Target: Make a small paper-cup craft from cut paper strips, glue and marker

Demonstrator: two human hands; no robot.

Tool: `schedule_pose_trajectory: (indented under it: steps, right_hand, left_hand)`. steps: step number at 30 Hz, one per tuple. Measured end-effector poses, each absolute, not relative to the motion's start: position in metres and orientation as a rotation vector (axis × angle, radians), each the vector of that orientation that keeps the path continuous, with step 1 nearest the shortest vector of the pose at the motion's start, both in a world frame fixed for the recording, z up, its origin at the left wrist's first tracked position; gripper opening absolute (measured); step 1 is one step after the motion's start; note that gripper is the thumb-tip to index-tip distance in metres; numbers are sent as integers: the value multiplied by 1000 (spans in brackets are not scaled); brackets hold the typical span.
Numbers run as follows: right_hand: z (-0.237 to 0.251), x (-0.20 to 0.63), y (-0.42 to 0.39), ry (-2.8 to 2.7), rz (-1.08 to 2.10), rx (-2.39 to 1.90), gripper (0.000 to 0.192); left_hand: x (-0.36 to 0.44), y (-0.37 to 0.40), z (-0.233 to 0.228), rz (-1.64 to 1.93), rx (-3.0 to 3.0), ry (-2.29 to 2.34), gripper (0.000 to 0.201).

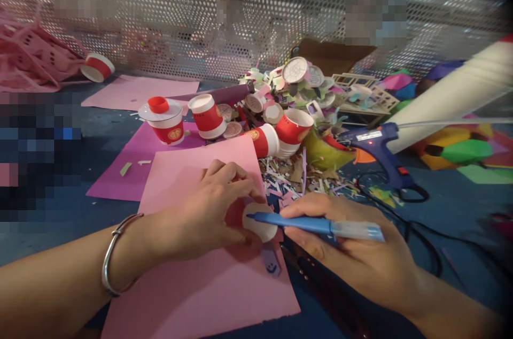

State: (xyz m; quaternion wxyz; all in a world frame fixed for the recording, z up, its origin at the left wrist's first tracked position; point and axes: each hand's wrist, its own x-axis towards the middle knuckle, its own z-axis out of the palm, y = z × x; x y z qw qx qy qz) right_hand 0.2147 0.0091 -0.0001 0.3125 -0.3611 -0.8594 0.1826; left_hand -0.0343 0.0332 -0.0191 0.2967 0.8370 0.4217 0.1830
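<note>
At the lower middle of the view, both hands meet over a pink paper sheet [208, 285] that lies on the blue table [460, 205]. The left hand [208, 216], with a metal bangle [114, 256] on its wrist, is closed on a small round white disc [260, 224] and presses it flat on the sheet, fingers curled around its far edge. The right hand [360, 253] grips a blue pen [316, 225] and holds it almost level, with the tip touching the disc at its 9 o'clock edge.

From the disc, at 12 o'clock, stand and lie several red and white paper cups [208, 114], with a pile of paper scraps [304, 178] beside them. A blue glue gun [380, 154] rests at 2 o'clock, and its black cord runs near the right wrist.

I judge that the disc could slip under the pen, because only the fingertips hold it; then the line would go onto the pink sheet. The right forearm could also catch the cord and pull the glue gun, which shows a small red light and may be hot. The cups nearby could be knocked over by the left elbow.

About writing: the cups carry a round gold emblem, but I cannot read it. The glue gun has a white label, too small to read. A small purple scrap [271, 264] below the disc shows a drawn smiling face.
</note>
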Motion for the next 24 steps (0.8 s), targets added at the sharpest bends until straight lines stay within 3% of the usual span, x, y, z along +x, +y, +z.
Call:
schedule_pose_trajectory:
  steps: [11,19,24]
  right_hand:
    - [-1,211,11,-2364,433,-833,17]
    - [-2,216,6,-2452,227,-803,31]
    - [6,214,4,-2481,13,-763,19]
  left_hand:
    - [-33,32,-23,535,2245,1098,50]
    - [-31,32,-23,562,2164,1114,52]
    - [-32,32,-19,558,2182,1105,49]
